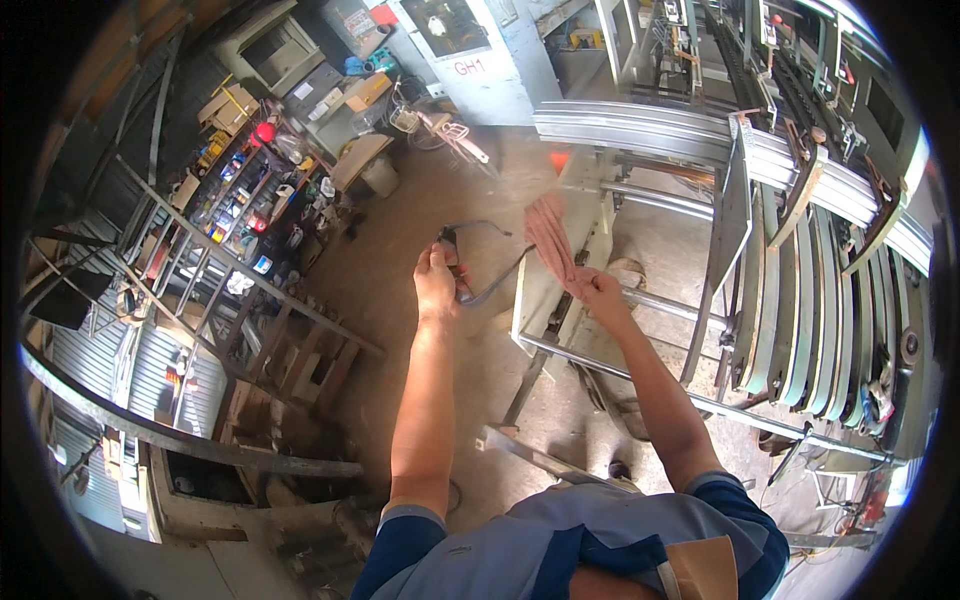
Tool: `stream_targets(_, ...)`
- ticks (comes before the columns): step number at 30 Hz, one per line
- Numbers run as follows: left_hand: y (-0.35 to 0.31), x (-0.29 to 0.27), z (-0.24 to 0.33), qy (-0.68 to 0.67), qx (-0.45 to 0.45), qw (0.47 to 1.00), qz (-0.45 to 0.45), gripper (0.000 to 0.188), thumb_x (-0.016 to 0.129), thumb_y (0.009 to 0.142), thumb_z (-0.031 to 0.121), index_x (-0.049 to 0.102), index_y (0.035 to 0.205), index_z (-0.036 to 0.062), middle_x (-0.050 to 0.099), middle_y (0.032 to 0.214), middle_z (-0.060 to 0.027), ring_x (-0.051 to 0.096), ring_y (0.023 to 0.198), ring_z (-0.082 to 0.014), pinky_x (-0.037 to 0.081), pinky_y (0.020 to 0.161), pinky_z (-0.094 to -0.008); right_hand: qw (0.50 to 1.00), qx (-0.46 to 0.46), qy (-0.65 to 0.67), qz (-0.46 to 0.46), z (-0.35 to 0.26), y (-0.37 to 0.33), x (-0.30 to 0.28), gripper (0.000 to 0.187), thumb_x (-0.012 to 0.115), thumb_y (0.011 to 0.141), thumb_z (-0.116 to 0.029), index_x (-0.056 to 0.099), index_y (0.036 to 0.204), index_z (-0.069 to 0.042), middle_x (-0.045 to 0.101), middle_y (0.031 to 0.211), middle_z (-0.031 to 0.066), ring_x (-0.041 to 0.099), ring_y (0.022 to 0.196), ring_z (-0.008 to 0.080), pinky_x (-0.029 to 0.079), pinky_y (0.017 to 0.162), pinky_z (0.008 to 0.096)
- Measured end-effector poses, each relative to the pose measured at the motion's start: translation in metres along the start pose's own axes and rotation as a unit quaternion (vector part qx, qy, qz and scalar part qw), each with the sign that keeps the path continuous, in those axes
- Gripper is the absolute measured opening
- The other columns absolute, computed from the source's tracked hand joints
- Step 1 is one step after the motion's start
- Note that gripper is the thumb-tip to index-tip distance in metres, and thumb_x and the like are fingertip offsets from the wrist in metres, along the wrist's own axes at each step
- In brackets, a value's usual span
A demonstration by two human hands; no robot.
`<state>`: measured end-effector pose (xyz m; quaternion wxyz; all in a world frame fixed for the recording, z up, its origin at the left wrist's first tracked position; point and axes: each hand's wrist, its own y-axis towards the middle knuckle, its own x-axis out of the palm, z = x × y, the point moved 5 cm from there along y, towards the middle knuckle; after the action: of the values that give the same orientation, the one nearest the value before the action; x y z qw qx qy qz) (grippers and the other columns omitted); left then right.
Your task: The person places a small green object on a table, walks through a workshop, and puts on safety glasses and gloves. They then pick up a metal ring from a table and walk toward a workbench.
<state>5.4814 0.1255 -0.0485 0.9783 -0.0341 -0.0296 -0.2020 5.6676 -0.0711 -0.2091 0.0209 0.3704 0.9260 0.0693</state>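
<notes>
My left hand (436, 286) is raised in front of me, its fingers closed round a small dark item with thin grey curved bands (484, 224) and a bit of orange-red. Its exact kind is hard to make out, since the fingers cover part of it. One band reaches right, toward the cloth. Pinched in my right hand (601, 294) is a crumpled reddish-pink cloth (548, 236), its bulk extending up and away from the fingers. Both forearms stretch forward over the concrete floor, and the two hands are apart.
To the right stands a large machine with metal rails (640, 132) and upright curved green-grey slats (800, 310). Cluttered shelves (235, 205) and a metal frame (240, 265) line the left. Farther off are a pink bicycle (455, 140) and a pale blue door (480, 85).
</notes>
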Motion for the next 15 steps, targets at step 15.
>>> stream_targets(15,-0.016,0.019,-0.043,-0.215,-0.204,0.943,-0.149,0.033,0.043,0.104,0.028,0.055,0.114,-0.0017,0.062,0.1,-0.0189,0.064,0.07,-0.0252,0.056,0.055,-0.0338,0.992,-0.019,0.126,0.005,-0.04,0.009,0.011,0.031,0.061,0.096,-0.025,0.066,0.111,0.002,0.064,0.087,0.0013,0.056,0.076,0.0071,0.046,0.066,0.0242)
